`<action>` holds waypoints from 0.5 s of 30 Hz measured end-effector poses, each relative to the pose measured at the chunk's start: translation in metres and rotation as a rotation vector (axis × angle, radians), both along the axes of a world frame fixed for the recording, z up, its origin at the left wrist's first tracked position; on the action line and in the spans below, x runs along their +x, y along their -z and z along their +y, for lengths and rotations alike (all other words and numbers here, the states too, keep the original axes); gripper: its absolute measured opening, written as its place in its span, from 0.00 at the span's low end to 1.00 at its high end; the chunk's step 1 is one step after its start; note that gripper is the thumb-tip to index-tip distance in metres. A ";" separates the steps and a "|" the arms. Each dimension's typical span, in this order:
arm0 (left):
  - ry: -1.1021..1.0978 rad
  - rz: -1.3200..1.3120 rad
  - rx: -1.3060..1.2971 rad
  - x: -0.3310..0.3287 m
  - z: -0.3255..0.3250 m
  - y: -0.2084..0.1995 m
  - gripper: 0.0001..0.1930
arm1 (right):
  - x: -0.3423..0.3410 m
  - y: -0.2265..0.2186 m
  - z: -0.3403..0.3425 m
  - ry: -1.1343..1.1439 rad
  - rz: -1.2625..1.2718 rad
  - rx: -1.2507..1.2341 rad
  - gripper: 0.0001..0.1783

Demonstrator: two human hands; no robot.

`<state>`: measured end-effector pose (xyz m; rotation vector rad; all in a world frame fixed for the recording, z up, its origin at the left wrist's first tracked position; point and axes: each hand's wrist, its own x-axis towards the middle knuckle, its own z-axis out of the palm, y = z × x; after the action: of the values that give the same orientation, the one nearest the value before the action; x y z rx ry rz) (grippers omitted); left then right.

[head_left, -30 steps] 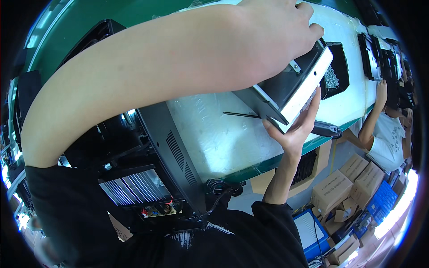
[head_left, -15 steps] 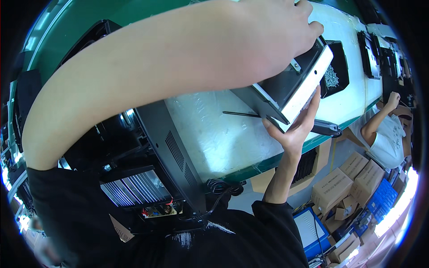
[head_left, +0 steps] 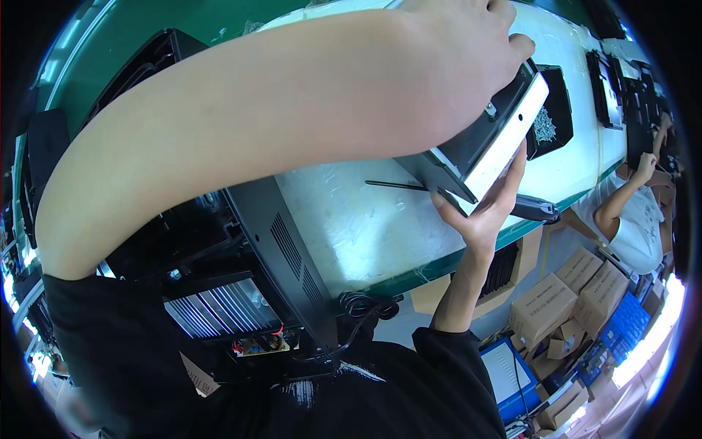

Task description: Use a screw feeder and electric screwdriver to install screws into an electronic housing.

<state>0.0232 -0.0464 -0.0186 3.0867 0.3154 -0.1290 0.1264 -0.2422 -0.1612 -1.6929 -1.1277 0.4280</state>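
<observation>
Both my hands hold a dark metal panel with a pale front edge [head_left: 491, 150], tilted above the white work surface [head_left: 365, 219]. My left hand [head_left: 468, 51] grips it from above, the forearm crossing the whole picture. My right hand [head_left: 486, 208] supports it from below at its lower edge. An open black device chassis [head_left: 270, 256] with a silver finned heatsink and a small circuit board stands at the table's near edge, close to my chest.
A black tray of small silvery screws [head_left: 548, 117] lies beyond the panel. A thin black rod [head_left: 395, 185] and a black tool [head_left: 534, 208] rest on the table. More black units stand at far right, where another person [head_left: 636, 212] works. Cardboard boxes [head_left: 556, 300] sit on the floor.
The panel and both hands have stayed nearly still. The other person at the right has shifted an arm slightly.
</observation>
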 end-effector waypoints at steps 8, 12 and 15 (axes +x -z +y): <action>0.009 0.020 0.031 -0.002 0.012 -0.001 0.31 | -0.003 -0.002 0.001 0.017 0.022 -0.012 0.70; -0.207 0.231 0.502 -0.010 -0.013 -0.006 0.32 | -0.002 0.001 0.000 0.020 -0.017 -0.014 0.70; 0.088 0.010 -0.039 -0.005 0.019 -0.003 0.31 | -0.001 0.000 -0.001 0.031 -0.005 -0.030 0.70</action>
<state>0.0186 -0.0278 -0.0156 3.0625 0.1746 -0.1511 0.1252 -0.2433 -0.1607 -1.7367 -1.1025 0.4233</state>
